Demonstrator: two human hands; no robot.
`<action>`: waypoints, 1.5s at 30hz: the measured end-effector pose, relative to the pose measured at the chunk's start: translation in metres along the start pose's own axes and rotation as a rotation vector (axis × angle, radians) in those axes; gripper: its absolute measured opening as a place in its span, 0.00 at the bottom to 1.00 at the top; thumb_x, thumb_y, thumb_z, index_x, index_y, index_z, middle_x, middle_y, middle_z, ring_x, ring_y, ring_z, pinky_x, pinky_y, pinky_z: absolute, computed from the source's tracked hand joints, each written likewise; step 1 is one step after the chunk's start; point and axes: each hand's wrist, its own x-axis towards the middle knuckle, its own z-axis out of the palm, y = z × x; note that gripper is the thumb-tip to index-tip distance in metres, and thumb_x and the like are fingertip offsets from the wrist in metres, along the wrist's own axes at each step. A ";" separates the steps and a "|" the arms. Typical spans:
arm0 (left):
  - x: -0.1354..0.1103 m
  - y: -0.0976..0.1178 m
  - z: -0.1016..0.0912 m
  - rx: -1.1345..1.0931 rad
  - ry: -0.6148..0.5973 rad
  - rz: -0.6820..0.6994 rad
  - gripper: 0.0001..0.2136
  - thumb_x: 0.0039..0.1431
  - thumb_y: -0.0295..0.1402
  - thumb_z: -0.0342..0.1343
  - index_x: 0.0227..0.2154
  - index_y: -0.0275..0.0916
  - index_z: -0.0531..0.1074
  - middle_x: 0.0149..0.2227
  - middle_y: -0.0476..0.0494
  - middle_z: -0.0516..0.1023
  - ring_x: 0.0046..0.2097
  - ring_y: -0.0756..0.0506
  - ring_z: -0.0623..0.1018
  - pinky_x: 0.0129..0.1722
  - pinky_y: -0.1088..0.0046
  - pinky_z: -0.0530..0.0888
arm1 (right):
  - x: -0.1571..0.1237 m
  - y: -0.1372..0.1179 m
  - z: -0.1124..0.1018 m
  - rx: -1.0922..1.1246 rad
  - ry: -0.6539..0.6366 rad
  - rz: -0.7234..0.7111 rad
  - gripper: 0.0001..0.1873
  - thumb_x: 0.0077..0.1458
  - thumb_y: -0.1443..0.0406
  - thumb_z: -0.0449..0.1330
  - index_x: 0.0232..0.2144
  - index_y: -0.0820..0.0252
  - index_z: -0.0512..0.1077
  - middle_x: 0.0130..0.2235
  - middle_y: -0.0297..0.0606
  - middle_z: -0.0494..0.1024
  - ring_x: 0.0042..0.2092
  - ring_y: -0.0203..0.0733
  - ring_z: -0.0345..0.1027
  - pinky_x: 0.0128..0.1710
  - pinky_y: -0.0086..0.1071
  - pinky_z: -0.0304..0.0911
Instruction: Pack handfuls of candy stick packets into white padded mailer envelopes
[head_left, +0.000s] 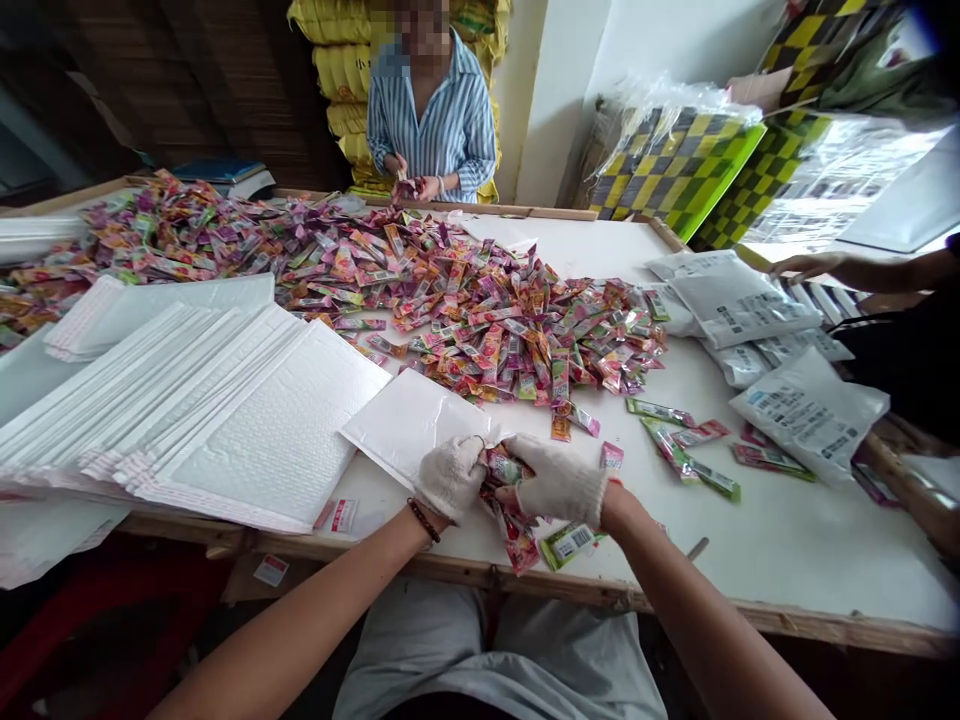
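Observation:
My left hand [452, 480], in a white knit glove, is closed at the near right end of a white bubble mailer [412, 420] lying on the table. My right hand [559, 480], gloved too, has its fingers wrapped around a bunch of colourful snack packets [504, 466] at that same end. The two hands almost touch, and their fingertips are partly hidden. More packets [521, 548] lie under and in front of the hands, among them a green packet [568, 545] close to the table edge.
A large heap of packets [450, 300] spreads across the table [787, 540]. Stacked bubble mailers [247, 430] are on the left, filled mailers [814, 410] on the right. Loose packets [679, 450] lie right of my hands. A co-worker [431, 120] handles packets opposite; another person's hand [814, 265] reaches in right.

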 end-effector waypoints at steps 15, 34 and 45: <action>0.003 0.010 -0.016 0.049 0.042 0.013 0.12 0.64 0.36 0.46 0.32 0.41 0.75 0.35 0.43 0.79 0.35 0.46 0.75 0.31 0.71 0.63 | 0.002 -0.014 0.015 -0.592 0.096 -0.122 0.23 0.59 0.54 0.52 0.51 0.61 0.68 0.48 0.49 0.74 0.45 0.49 0.70 0.40 0.34 0.60; -0.009 -0.006 -0.012 -0.090 0.030 0.023 0.16 0.66 0.38 0.44 0.30 0.42 0.75 0.32 0.45 0.78 0.35 0.48 0.74 0.35 0.74 0.65 | -0.068 0.038 0.041 -0.220 0.444 -0.236 0.39 0.44 0.57 0.66 0.56 0.65 0.59 0.54 0.56 0.65 0.55 0.58 0.61 0.52 0.47 0.60; -0.004 0.000 -0.025 -0.135 -0.043 0.041 0.15 0.65 0.34 0.45 0.26 0.39 0.72 0.29 0.46 0.74 0.31 0.49 0.71 0.33 0.74 0.63 | -0.066 0.022 0.067 -0.193 0.317 -0.042 0.06 0.54 0.70 0.51 0.27 0.57 0.65 0.29 0.37 0.73 0.31 0.41 0.63 0.31 0.32 0.53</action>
